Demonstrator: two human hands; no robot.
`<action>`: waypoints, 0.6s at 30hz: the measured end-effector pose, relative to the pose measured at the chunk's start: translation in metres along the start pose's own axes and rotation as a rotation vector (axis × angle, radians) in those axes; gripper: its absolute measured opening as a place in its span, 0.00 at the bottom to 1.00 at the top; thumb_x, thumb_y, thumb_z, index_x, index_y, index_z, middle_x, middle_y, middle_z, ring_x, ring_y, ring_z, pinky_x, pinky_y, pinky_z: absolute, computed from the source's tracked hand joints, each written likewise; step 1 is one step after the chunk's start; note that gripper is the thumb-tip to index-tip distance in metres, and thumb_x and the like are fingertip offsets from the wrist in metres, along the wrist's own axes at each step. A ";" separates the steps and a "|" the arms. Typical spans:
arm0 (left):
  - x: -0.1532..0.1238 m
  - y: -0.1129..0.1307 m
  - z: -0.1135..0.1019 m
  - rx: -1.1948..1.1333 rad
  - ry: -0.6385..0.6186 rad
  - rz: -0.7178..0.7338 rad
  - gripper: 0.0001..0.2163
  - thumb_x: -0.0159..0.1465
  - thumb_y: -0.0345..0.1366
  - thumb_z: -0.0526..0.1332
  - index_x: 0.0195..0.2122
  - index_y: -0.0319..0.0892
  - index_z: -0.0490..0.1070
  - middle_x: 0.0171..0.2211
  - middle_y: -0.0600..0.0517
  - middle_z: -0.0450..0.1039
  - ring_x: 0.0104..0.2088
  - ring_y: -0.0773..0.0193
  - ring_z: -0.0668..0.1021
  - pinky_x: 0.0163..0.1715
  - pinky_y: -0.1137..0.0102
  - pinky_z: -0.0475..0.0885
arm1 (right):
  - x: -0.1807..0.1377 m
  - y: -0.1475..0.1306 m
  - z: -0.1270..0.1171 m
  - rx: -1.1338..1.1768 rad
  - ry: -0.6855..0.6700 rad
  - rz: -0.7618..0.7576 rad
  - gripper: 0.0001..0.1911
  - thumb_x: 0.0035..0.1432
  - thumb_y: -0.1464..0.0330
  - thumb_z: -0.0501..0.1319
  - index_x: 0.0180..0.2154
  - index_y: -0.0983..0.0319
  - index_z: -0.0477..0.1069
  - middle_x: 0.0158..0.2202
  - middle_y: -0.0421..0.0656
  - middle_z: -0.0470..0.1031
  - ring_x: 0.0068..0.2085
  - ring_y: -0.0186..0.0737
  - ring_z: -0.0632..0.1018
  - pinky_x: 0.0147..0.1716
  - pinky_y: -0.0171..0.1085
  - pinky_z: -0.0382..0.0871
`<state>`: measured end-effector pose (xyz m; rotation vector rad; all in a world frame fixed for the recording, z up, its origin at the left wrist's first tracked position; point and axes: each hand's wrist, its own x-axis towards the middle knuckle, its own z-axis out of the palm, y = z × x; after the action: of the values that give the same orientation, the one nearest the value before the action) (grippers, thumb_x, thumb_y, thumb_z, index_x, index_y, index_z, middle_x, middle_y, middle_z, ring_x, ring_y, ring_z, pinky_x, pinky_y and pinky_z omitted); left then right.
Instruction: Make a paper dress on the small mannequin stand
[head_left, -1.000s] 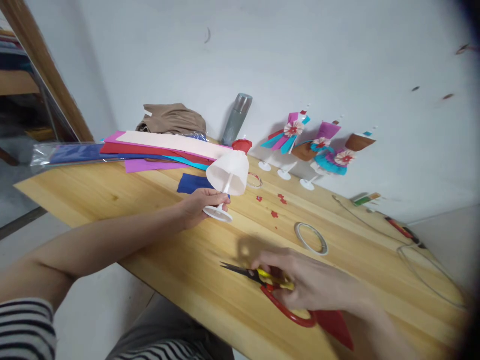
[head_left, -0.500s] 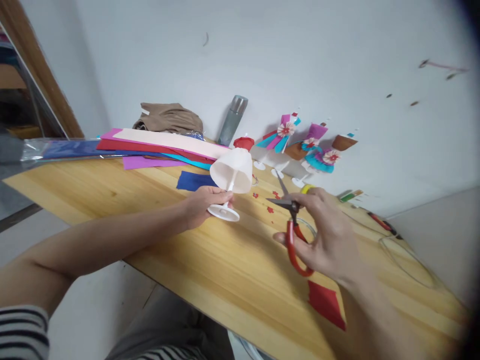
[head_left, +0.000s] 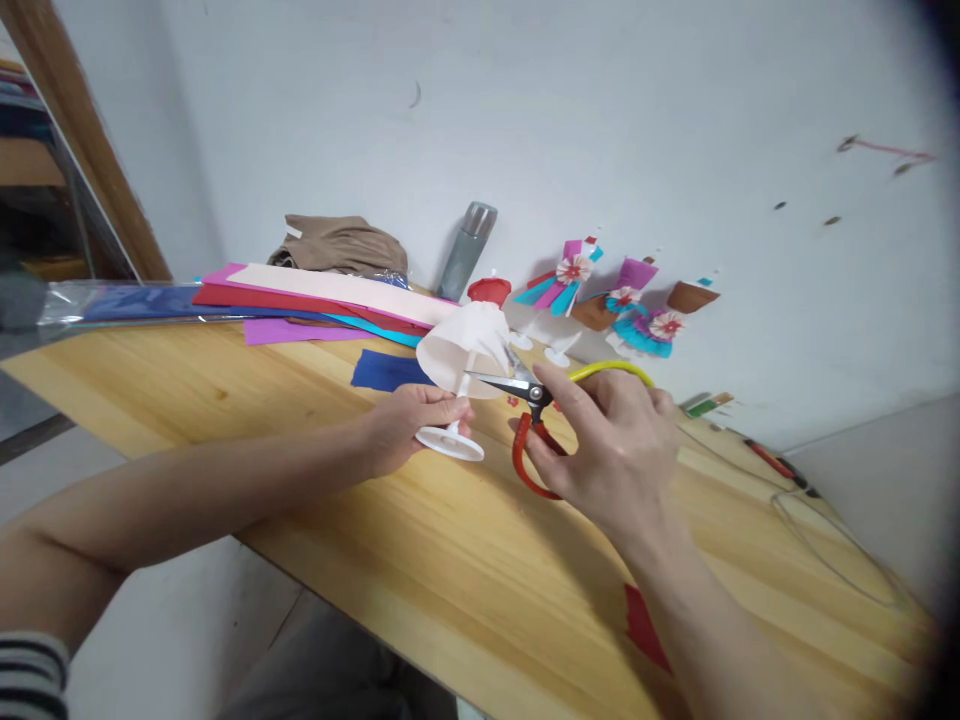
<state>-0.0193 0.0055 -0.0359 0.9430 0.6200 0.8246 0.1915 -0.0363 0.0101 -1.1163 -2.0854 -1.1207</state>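
Note:
My left hand (head_left: 420, 425) is closed around the stem of a small dress figure on a white stand. The figure has a white paper skirt (head_left: 454, 345) and a red top (head_left: 489, 291), and its round base (head_left: 450, 443) points toward me. My right hand (head_left: 611, 435) grips scissors (head_left: 535, 394) with one red and one yellow handle. Their blades are parted at the skirt's right side, one in front of the lower opening and one partly hidden by paper. Whether the blades touch the paper I cannot tell.
Three finished-looking dress figures (head_left: 626, 290) stand along the wall beside a grey flask (head_left: 467, 250). Coloured paper strips (head_left: 322, 300) and brown cloth (head_left: 341, 245) lie at the back left. A blue piece (head_left: 390, 369) and a red piece (head_left: 645, 628) rest on the wooden table (head_left: 360, 560).
My right hand has brought the open scissors leftward from beside the figure to the skirt's edge. My left hand still holds the stem in nearly the same place.

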 end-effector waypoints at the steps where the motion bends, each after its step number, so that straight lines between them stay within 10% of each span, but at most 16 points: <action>1: 0.000 -0.001 0.000 0.005 -0.002 -0.006 0.24 0.43 0.51 0.76 0.26 0.35 0.74 0.21 0.54 0.72 0.22 0.72 0.68 0.29 0.72 0.61 | -0.002 0.001 0.001 -0.014 0.005 -0.004 0.20 0.56 0.65 0.63 0.51 0.62 0.74 0.32 0.45 0.69 0.33 0.43 0.70 0.34 0.41 0.58; 11: 0.000 -0.002 -0.002 0.053 0.028 -0.013 0.20 0.47 0.48 0.76 0.26 0.35 0.75 0.21 0.53 0.72 0.24 0.71 0.70 0.31 0.72 0.63 | -0.011 0.008 0.003 0.132 -0.099 0.116 0.20 0.58 0.66 0.63 0.53 0.55 0.74 0.31 0.44 0.70 0.32 0.43 0.71 0.34 0.43 0.61; 18: 0.020 0.002 -0.024 0.271 0.046 0.118 0.17 0.47 0.46 0.74 0.26 0.36 0.77 0.23 0.52 0.75 0.22 0.72 0.69 0.25 0.74 0.58 | -0.002 0.013 -0.016 1.446 -0.621 0.453 0.30 0.61 0.41 0.54 0.43 0.59 0.73 0.24 0.39 0.65 0.24 0.36 0.67 0.24 0.38 0.65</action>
<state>-0.0275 0.0334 -0.0471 1.2184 0.7338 0.8834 0.2046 -0.0464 0.0224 -1.0138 -2.0593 1.0028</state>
